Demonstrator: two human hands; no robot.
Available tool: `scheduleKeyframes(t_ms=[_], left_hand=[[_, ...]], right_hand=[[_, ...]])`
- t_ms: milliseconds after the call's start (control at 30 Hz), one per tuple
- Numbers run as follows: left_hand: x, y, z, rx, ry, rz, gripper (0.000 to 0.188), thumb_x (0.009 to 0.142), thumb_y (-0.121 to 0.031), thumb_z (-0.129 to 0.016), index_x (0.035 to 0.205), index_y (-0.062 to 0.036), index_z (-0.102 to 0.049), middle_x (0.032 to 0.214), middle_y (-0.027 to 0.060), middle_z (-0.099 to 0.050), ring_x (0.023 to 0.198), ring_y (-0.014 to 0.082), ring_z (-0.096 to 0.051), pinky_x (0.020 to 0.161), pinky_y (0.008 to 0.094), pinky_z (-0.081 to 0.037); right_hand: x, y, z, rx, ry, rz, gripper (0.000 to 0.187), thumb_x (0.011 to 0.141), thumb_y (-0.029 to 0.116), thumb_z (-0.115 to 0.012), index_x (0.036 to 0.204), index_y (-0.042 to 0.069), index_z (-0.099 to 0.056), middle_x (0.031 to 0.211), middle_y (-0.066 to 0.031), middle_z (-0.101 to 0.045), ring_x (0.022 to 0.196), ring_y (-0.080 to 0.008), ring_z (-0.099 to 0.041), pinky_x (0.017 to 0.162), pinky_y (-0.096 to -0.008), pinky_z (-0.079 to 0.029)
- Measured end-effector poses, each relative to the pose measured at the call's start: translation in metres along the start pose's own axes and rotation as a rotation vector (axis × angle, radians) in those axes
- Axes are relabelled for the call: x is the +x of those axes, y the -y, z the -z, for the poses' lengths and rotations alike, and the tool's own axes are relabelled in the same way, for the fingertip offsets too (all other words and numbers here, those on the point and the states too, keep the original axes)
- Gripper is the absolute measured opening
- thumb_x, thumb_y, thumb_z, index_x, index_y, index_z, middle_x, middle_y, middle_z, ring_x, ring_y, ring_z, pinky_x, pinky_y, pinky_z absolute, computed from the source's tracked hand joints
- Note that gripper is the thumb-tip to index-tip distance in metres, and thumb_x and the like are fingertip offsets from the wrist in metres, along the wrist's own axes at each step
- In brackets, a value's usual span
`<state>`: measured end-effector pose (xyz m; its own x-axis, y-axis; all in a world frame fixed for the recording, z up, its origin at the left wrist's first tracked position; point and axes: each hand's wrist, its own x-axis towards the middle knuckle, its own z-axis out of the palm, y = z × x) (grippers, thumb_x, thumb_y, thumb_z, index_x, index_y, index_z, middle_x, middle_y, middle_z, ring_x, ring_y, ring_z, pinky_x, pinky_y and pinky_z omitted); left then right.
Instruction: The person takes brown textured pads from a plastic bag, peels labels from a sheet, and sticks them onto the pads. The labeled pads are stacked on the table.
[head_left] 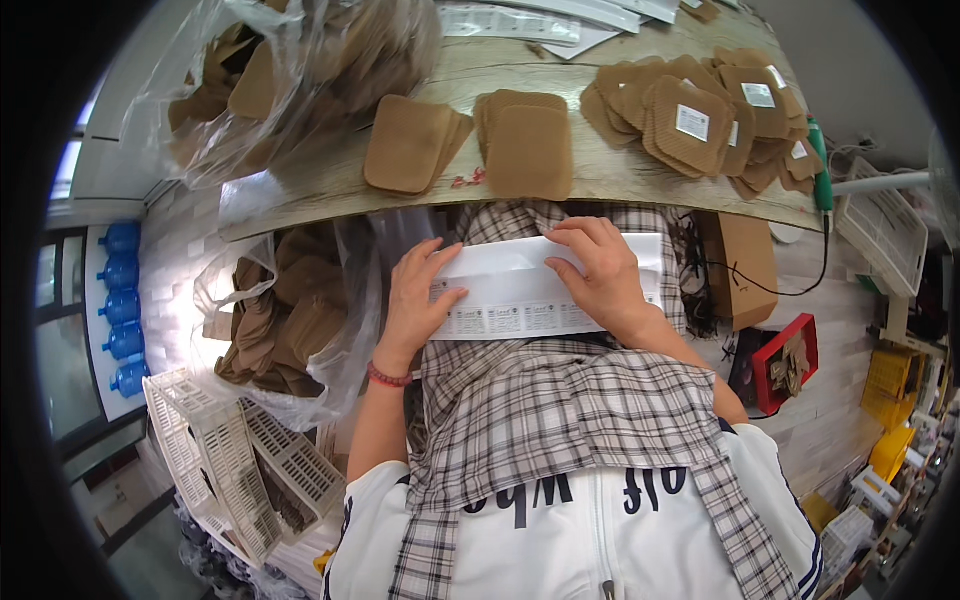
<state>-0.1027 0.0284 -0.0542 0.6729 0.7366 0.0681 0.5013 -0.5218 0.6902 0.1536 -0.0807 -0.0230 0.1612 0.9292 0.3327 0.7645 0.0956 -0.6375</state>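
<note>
A white sheet of stickers (520, 318), with a row of small printed labels along its near edge, lies across my lap on a checked apron (540, 400). My left hand (415, 290) holds the sheet's left end, thumb on top. Over the right part bends my right hand (605, 270), its thumb and fingertips on the white surface. Beyond the sheet, on the table, stand two small stacks of brown ribbed fabric pieces (530, 150) (405, 145). Farther right lies a heap of similar brown pieces with white labels (690, 120).
Clear plastic bags of brown pieces sit on the table's left (280, 80) and below it (300, 300). More white sheets (510, 22) lie at the back. A green-handled tool (821, 170) hangs at the right edge. Cardboard box (745, 270), red bin (765, 375) and white crates (215, 460) flank me.
</note>
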Motion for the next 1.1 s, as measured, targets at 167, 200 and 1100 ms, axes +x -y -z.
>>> scheduleKeyframes(t_ms=[167,200,1100], left_hand=[[-0.007,0.006,0.002,-0.342,0.071,0.117,0.053,0.073,-0.007,-0.075,0.125,-0.0075,-0.065,0.128,0.0103,-0.057,0.122,0.0280,-0.051,0.104,0.0366,-0.041],[-0.007,0.006,0.006,-0.377,0.084,0.122,0.052,0.072,-0.006,-0.075,0.123,-0.0070,-0.066,0.128,0.0104,-0.057,0.121,0.0278,-0.052,0.104,0.0365,-0.042],[0.024,0.000,0.000,-0.868,0.130,0.556,0.015,0.082,0.009,-0.063,0.091,0.0061,-0.074,0.088,0.0038,-0.066,0.083,0.0128,-0.062,0.078,0.0238,-0.048]], right_hand=[[0.008,0.008,-0.032,0.048,0.113,0.087,0.032,0.076,0.010,-0.076,0.106,0.006,-0.067,0.109,-0.0100,-0.064,0.101,-0.0293,-0.059,0.089,-0.0404,-0.046],[0.009,0.007,-0.036,0.046,0.131,0.107,0.031,0.076,0.011,-0.076,0.106,0.006,-0.067,0.109,-0.0102,-0.064,0.101,-0.0295,-0.059,0.090,-0.0407,-0.046],[-0.005,0.032,-0.060,0.134,0.000,0.569,0.019,0.065,0.007,-0.068,0.083,0.005,-0.065,0.086,-0.0058,-0.059,0.085,-0.0248,-0.061,0.079,-0.0354,-0.049]])
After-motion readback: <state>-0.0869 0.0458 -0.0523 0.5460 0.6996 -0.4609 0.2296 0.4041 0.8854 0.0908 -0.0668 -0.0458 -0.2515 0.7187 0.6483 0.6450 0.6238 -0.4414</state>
